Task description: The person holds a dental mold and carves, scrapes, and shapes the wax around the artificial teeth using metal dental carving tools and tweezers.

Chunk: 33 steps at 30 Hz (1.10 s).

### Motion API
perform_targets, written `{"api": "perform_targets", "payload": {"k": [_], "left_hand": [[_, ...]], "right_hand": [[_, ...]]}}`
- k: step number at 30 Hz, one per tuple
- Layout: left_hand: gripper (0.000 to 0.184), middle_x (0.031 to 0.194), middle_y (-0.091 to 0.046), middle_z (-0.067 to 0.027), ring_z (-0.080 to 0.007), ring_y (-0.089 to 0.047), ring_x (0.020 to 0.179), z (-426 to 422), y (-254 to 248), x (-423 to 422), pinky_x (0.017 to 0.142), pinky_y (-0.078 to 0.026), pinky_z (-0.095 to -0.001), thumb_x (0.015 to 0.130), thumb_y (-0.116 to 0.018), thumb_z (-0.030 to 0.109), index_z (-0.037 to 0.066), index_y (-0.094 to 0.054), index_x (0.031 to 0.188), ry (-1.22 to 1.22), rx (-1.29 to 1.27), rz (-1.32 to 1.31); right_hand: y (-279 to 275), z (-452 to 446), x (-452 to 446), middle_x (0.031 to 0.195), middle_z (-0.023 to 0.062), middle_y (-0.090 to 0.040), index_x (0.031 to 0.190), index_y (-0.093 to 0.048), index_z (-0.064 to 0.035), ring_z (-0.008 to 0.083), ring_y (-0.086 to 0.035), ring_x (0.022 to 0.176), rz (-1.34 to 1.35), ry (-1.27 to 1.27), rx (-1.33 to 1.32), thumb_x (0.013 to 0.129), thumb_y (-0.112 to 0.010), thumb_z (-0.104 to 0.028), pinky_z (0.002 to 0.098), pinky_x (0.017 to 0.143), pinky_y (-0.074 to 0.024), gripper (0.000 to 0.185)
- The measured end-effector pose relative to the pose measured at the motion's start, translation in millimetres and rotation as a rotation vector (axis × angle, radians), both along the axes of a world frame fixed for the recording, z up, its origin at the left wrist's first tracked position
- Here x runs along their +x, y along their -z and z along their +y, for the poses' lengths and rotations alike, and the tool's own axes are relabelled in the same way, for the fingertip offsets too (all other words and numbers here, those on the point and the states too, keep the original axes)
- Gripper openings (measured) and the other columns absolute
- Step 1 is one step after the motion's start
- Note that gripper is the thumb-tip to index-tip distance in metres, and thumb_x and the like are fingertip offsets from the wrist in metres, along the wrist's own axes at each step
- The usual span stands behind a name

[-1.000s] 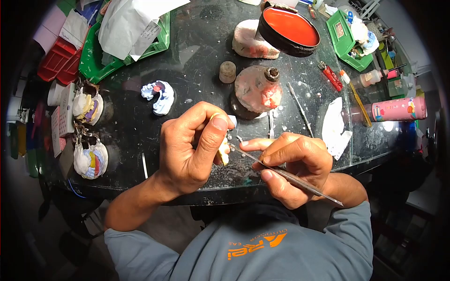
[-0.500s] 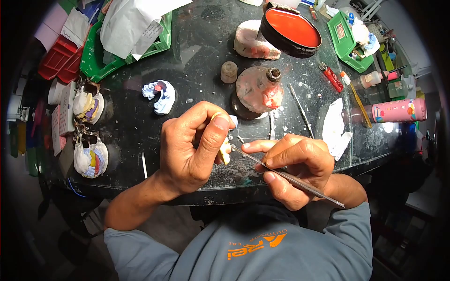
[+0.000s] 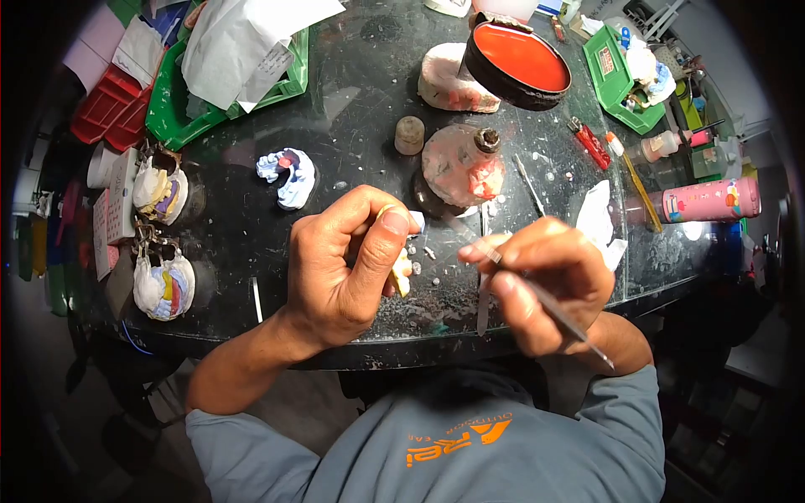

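Observation:
My left hand (image 3: 344, 260) is closed, thumb against bent fingers, on a small yellow-and-white dental piece (image 3: 402, 277). Most of that piece is hidden behind the fingers. Off to its right, apart from it, my right hand (image 3: 549, 281) grips a thin metal carving tool (image 3: 560, 312) like a pen. The tool's working tip is smeared by motion and points up toward the glass spirit burner (image 3: 457, 168). Beyond the burner is a black round pan (image 3: 520, 65) of red wax. A flat metal instrument (image 3: 483, 310) lies on the bench between the hands.
A blue-and-white dental cast (image 3: 289, 178) lies left of centre. Two mounted casts (image 3: 159, 194) stand at the left edge. Green trays (image 3: 172, 126) hold papers. To the right are a red lighter (image 3: 592, 144), a crumpled white tissue (image 3: 596, 222) and a pink can (image 3: 713, 199).
My right hand has drawn away from the dental piece, up and to the right, swinging the tool's tip toward the burner. My left hand stays in place with its hold.

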<state>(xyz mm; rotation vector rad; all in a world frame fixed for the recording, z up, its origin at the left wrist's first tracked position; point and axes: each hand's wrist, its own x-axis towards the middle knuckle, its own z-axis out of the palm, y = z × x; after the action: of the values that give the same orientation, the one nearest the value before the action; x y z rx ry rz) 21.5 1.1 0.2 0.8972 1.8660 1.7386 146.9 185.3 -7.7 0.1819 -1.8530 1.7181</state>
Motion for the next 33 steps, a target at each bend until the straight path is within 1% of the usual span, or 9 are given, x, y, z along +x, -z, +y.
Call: {"api": "perform_targets", "payload": {"k": [2,7,11,14,18,20,22,27,33], "left_hand": [[0.042,0.067,-0.06,-0.0007,-0.0029,-0.055,0.056,-0.2,0.1,-0.4,0.051,-0.039,-0.0177,0.109,-0.047,0.033,-0.002,-0.066,0.098,-0.001,0.005,0.004],[0.043,0.068,-0.063,-0.003,-0.0048,-0.06,0.059,-1.3,1.7,-2.9,0.052,-0.042,-0.0178,0.11,-0.045,0.034,-0.003,-0.064,0.103,0.027,0.011,0.014],[0.031,0.077,-0.067,-0.0042,-0.0049,-0.063,0.068,-0.3,9.3,-0.8,0.058,-0.049,-0.0205,0.109,-0.055,0.027,-0.003,-0.064,0.107,0.006,0.125,-0.101],[0.032,0.086,-0.07,-0.0067,-0.0072,-0.066,0.076,3.8,11.4,0.7,0.064,-0.055,-0.022,0.109,-0.056,0.027,-0.003,-0.063,0.113,-0.003,0.173,-0.123],[0.03,0.092,-0.071,-0.0085,-0.01,-0.069,0.081,5.6,11.3,1.6,0.07,-0.06,-0.0249,0.108,-0.059,0.025,-0.005,-0.063,0.116,0.012,0.166,-0.163],[0.029,0.092,-0.072,-0.0093,-0.0107,-0.07,0.082,6.1,11.2,2.4,0.072,-0.06,-0.0256,0.106,-0.062,0.023,-0.005,-0.062,0.116,0.015,0.164,-0.164],[0.029,0.094,-0.073,-0.0101,-0.0111,-0.07,0.083,5.9,12.2,4.7,0.072,-0.061,-0.0257,0.105,-0.064,0.021,-0.005,-0.062,0.116,0.01,0.168,-0.156],[0.035,0.11,-0.074,-0.023,-0.0201,-0.073,0.104,2.5,20.7,7.4,0.089,-0.061,-0.0283,0.092,-0.079,0.005,-0.009,-0.055,0.114,0.019,0.18,-0.089],[0.036,0.114,-0.072,-0.027,-0.0228,-0.073,0.104,5.1,26.4,5.9,0.088,-0.061,-0.0299,0.086,-0.084,0.003,-0.006,-0.054,0.105,0.037,0.241,0.075]], "right_hand": [[4.1,9.7,-2.3,0.094,0.0187,-0.069,0.11,-0.058,0.0076,0.0267,-0.074,0.086,0.029,0.066,-0.005,0.088,-0.065,0.013,0.0384,0.083,-0.0618,0.024],[-0.7,18.4,-8.2,0.106,0.0194,-0.071,0.115,-0.058,0.0066,0.0237,-0.074,0.095,0.01,0.065,-0.142,0.093,-0.066,0.011,0.036,0.087,-0.0615,0.024],[0.4,16.1,-7.0,0.104,0.0188,-0.071,0.113,-0.06,0.0065,0.0211,-0.074,0.096,0.021,0.119,-0.039,0.089,-0.069,0.013,0.0319,0.086,-0.0597,0.026],[3.2,17.3,-6.5,0.1,0.018,-0.071,0.108,-0.061,0.0067,0.0199,-0.073,0.092,0.056,0.087,0.007,0.086,-0.07,0.015,0.0313,0.085,-0.0589,0.025],[2.9,6.7,1.5,0.087,0.0152,-0.068,0.096,-0.059,0.0051,0.0188,-0.07,0.082,-0.016,0.079,-0.095,0.084,-0.073,0.01,0.0425,0.089,-0.0609,0.019],[6.3,4.3,-3.1,0.079,0.0125,-0.064,0.092,-0.057,0.0047,0.0185,-0.069,0.074,0.055,0.048,-0.081,0.085,-0.072,0.006,0.0517,0.091,-0.0623,0.017],[10.5,0.8,-3.1,0.077,0.0126,-0.064,0.089,-0.057,0.0045,0.0181,-0.069,0.071,0.072,0.05,-0.101,0.085,-0.073,0.004,0.0483,0.087,-0.064,0.017],[6.5,2.0,-1.4,0.074,0.0125,-0.063,0.087,-0.056,0.0049,0.0171,-0.069,0.068,0.023,0.083,-0.074,0.084,-0.072,0.004,0.0433,0.084,-0.0651,0.017],[7.9,4.8,-4.9,0.072,0.0109,-0.063,0.085,-0.057,0.0045,0.0177,-0.068,0.065,0.083,0.08,-0.011,0.082,-0.071,0.006,0.0438,0.085,-0.0652,0.014]]}}
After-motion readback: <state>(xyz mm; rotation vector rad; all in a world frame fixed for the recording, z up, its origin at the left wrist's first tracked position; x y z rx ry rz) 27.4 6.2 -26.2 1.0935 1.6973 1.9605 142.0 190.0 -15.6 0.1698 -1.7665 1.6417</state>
